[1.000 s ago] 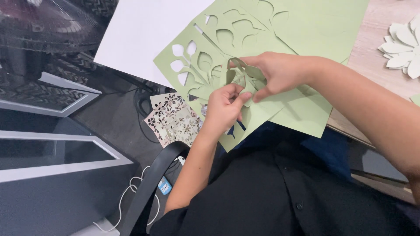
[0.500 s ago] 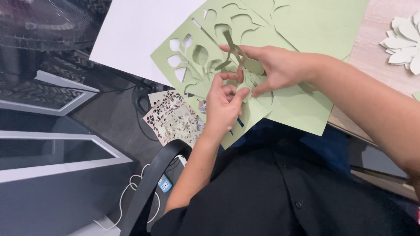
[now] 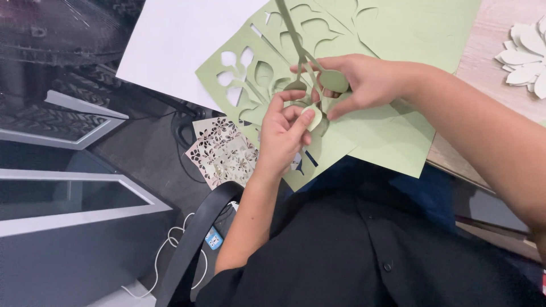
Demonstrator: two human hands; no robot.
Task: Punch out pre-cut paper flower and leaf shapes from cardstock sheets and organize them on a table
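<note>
Head view: green leaf cutout (image 3: 310,85) pinched upright, stem upward.

I am seeing the right hand (image 3: 364,85) lifting the leafy cutout strip (image 3: 298,54) farther out of the green sheet (image 3: 387,136), while the left hand (image 3: 284,136) is sliding right, pinching a leaf.

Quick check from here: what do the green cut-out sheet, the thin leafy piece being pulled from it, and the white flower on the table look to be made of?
Green sheet: matte card or thick paper, flat with clean-edged leaf-shaped holes. Leafy cut-out, pinched by the left hand and right hand: same green stock, bending freely. White flower: probably layered white paper petals with a dull finish.
</note>
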